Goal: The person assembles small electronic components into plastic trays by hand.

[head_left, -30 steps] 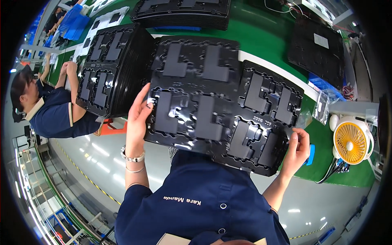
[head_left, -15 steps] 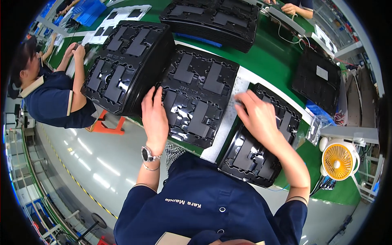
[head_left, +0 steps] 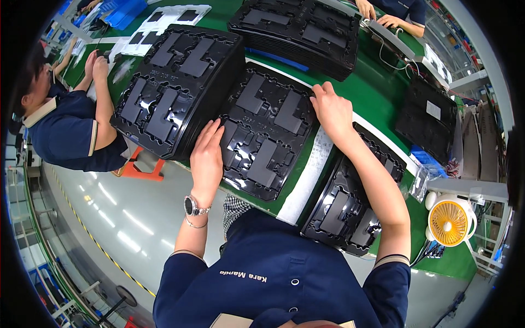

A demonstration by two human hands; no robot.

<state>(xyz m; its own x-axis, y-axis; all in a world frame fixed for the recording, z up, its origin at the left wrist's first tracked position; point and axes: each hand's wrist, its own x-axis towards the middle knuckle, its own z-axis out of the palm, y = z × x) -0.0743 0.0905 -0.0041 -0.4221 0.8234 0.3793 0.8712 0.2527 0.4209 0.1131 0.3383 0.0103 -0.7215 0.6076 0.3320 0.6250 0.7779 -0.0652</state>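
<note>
In front of me lies a black plastic tray with L-shaped dark grey pieces sitting in its moulded pockets. My left hand rests along its left edge, fingers stretched out, beside a tall stack of similar trays. At the tray's far right corner is my right hand, its fingers bent and closed on the rim; the thumb is hard to make out. Beneath my right forearm, another black tray with the same kind of pockets lies to the right.
Beyond stands another tray stack on the green table. A pale strip runs between the near trays. To the right are a black case-like panel and a yellow-and-white fan. Co-workers sit at the left and far side.
My right hand has moved from the left edge of the right-hand tray, up and away, to the middle tray's far right corner. The left hand stays at the tray's left edge.
</note>
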